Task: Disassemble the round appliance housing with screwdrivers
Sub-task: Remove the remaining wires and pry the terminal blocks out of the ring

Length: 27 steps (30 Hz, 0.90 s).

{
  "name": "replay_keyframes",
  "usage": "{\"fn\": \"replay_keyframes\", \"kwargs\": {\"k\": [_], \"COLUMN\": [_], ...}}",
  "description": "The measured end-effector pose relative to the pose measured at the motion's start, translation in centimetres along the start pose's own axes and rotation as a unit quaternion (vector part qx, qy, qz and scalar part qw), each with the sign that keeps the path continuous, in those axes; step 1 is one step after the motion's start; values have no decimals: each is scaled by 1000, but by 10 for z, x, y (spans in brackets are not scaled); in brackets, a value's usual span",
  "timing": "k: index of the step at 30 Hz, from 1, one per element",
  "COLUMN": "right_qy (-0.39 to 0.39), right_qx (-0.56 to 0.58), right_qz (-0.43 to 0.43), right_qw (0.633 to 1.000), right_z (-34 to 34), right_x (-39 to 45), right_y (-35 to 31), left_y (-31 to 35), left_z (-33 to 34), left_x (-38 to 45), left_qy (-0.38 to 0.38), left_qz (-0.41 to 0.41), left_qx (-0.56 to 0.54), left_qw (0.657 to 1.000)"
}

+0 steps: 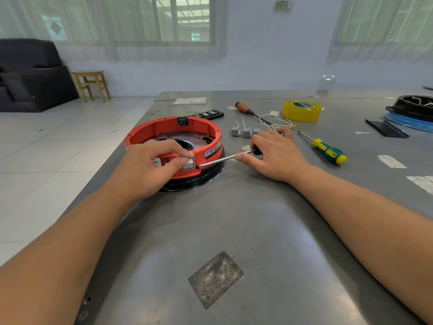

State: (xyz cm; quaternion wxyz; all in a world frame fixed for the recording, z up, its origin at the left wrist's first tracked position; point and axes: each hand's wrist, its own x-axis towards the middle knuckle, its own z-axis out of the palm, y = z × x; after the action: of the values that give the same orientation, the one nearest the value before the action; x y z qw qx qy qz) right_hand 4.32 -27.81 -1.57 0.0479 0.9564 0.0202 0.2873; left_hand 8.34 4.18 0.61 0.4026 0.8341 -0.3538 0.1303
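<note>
A round orange appliance housing [206, 130] sits on a black base ring on the steel table, left of centre. My left hand [150, 170] grips its near wall, thumb pressed on a small grey-and-white switch [189, 165]. My right hand [274, 153] holds a screwdriver [222, 159] with a dark handle; its metal shaft points left and the tip touches the housing right beside the switch.
Behind the right hand lie small grey switches with wires [246, 132], a wooden-handled screwdriver [246, 109], a yellow-green screwdriver [328, 151], a yellow tape roll [302, 110] and a black remote [208, 114]. Another black housing [414, 106] sits far right. The table edge [112, 158] runs along the left.
</note>
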Motion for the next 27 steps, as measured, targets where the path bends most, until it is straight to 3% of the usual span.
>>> {"fn": "replay_keyframes", "kwargs": {"k": [13,19,27], "right_qy": [132,117,34], "right_qx": [3,-26,-87], "right_qz": [-19,-34,-53], "right_qw": [991,992,994], "right_z": [9,2,-11], "right_x": [7,4,5], "right_y": [5,4,-2], "left_y": [4,4,6], "left_z": [-2,-2,-3], "left_x": [3,3,0], "left_qy": [-19,-25,-18], "left_qz": [-49,-53,-46], "left_qx": [-32,-33,-23], "left_qw": [998,998,999]}}
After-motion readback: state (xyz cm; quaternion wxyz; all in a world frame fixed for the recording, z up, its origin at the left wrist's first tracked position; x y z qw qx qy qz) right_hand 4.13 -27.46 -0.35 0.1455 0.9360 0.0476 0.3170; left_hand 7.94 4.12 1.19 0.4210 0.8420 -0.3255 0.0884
